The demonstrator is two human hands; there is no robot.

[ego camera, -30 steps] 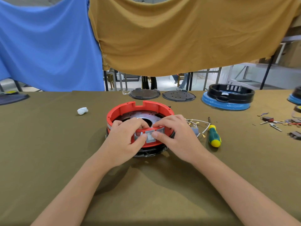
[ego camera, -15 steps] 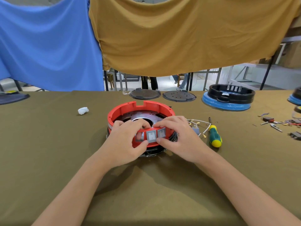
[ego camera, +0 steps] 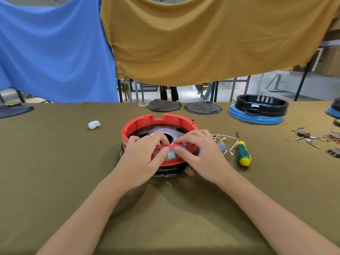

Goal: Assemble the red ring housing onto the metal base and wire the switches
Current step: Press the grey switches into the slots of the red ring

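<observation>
While my left hand curls over the near rim of the red ring, fingers hooked inside and thumb on the outer wall, my right hand grips the same rim just beside it, fingers over the top and thumb pressed to the front; both thumbs meet at the grey switches set in the ring's near wall, so each hand is grasping the ring; the ring sits on the metal base, whose perforated plate shows through the middle, and a black part shows under the near side; the whole stack stands near the middle of the desk, which is draped in olive cloth; just right of the ring lie loose white wires with small terminals, and beside them a screwdriver with a green and yellow handle, tip pointing to the far edge; a white wad lies well apart toward the left; along the far edge rest two dark round plates, side by side, and to their right a black ring on a blue disc; small parts and coloured wires are scattered at the right edge; blue cloth and mustard cloth hang behind the desk.
</observation>
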